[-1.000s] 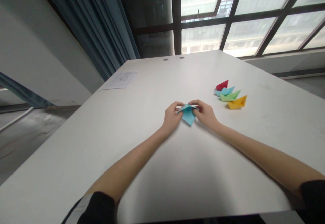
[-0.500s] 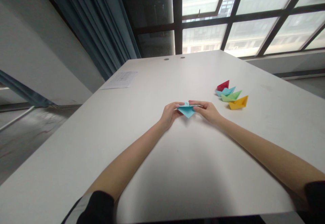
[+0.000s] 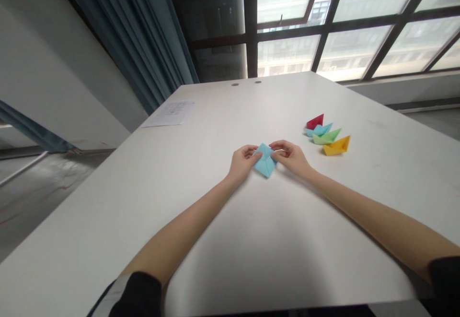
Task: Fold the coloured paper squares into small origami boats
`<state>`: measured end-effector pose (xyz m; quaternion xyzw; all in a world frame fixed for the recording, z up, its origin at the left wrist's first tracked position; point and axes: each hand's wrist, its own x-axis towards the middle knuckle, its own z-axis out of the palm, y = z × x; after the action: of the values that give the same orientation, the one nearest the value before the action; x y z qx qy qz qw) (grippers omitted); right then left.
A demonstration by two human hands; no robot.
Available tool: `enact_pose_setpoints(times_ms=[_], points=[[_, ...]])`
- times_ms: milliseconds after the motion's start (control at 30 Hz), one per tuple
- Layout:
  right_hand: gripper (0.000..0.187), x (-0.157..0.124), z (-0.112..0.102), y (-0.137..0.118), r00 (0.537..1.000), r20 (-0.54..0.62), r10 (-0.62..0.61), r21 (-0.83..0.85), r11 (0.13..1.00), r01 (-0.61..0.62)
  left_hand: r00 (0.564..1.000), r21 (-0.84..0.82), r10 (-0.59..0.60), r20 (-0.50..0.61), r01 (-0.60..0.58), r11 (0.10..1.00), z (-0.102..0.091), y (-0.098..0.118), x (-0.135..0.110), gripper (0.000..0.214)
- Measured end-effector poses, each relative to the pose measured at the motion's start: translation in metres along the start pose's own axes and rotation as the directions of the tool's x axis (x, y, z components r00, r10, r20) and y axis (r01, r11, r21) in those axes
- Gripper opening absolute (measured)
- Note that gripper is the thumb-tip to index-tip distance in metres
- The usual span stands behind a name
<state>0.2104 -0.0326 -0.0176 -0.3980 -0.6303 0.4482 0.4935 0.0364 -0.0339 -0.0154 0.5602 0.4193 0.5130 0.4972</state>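
Note:
A light blue folded paper (image 3: 265, 163) shows as a diamond with crease lines, one corner toward me. My left hand (image 3: 243, 161) pinches its left corner, thumb on top and fingers behind. At the right corner my right hand (image 3: 290, 156) grips it the same way, its thumb pressing near the middle of that side. The hands' undersides are hidden, so I cannot tell how far the paper is off the table.
Right of my hands stand several folded paper boats: a red boat (image 3: 315, 122), a blue boat (image 3: 318, 130), a green boat (image 3: 326, 137) and a yellow boat (image 3: 337, 146). A printed sheet (image 3: 170, 113) lies at the left edge of the white table (image 3: 230, 240).
The blue paper has gone from a shape with a straight upper edge and a downward point to a flat diamond facing me. Both thumbs have shifted onto its front.

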Motion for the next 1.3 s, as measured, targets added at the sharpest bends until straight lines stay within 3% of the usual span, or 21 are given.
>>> enact_pose_setpoints(times_ms=[267,533,633,733,800,933,1033,1167,1300], points=[[0.029,-0.001,0.003,-0.004,0.999,-0.045,-0.031,-0.045,0.999,0.029,0.989,0.139,0.141,-0.034,-0.135,0.981,-0.001,0.003,-0.002,0.027],[0.030,0.001,0.001,0.002,0.999,-0.025,-0.042,-0.094,0.995,0.040,0.996,0.147,0.069,-0.050,-0.061,0.987,-0.004,-0.004,0.000,0.029],[0.026,0.001,-0.002,0.005,0.999,0.030,-0.030,-0.189,0.981,0.035,0.997,0.163,0.041,-0.061,-0.030,0.986,-0.005,-0.005,-0.001,0.032],[0.021,0.001,-0.006,0.007,0.999,0.047,-0.011,-0.339,0.941,0.026,0.998,0.284,0.059,-0.007,-0.054,0.957,-0.007,-0.005,-0.001,0.018],[0.018,0.001,-0.007,0.007,0.998,0.044,-0.051,-0.419,0.906,0.065,0.993,0.429,0.106,0.045,-0.115,0.896,-0.009,-0.005,-0.001,0.013],[0.021,0.002,-0.009,0.009,0.983,0.107,-0.152,-0.545,0.818,0.186,0.959,0.643,0.233,0.164,-0.283,0.712,-0.014,-0.005,0.000,0.036],[0.023,0.003,-0.011,0.013,0.956,0.198,-0.218,-0.633,0.716,0.294,0.922,0.740,0.283,0.264,-0.381,0.554,-0.018,-0.006,-0.001,0.025],[0.020,0.004,-0.015,0.016,0.924,0.291,-0.248,-0.696,0.608,0.382,0.879,0.787,0.236,0.414,-0.476,0.393,-0.021,-0.004,-0.001,0.018],[0.023,0.004,-0.022,0.012,0.880,0.411,-0.240,-0.681,0.561,0.471,0.814,0.733,0.199,0.545,-0.578,0.358,-0.026,-0.001,0.000,0.023]])
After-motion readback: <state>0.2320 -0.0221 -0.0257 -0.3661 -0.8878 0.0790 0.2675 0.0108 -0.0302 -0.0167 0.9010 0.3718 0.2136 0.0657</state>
